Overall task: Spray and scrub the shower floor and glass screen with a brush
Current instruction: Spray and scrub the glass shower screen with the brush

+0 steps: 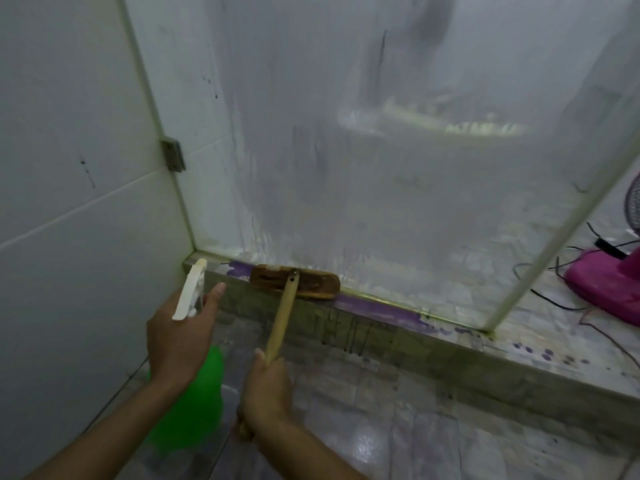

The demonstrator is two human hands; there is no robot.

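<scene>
**Brush head at the foot of the screen**

Standing tallest is the soap-streaked, cloudy glass shower screen (381, 150), its lower edge seated along the grey stone kerb (398, 334) smeared with purple stains; below that lies the wet, marbled grey tile floor (433, 427); beyond the screen's edge sits a pink plastic fan base (609, 289) with black cables.

The long-handled wooden scrubbing brush (294, 282) rests with its brown head on the kerb top, touching the bottom of the glass; the right hand (266, 393) is curled tight round the lower part of the pale stick, thumb laid along it; the stick looks stiff and light, probably slick when wet, so a grip low down as here should give leverage.

The green plastic spray bottle with a white trigger head (192, 400) hangs from the left hand (180, 337), which wraps its neck, forefinger stretched forward beside the nozzle; it seems light, likely part-filled.
</scene>
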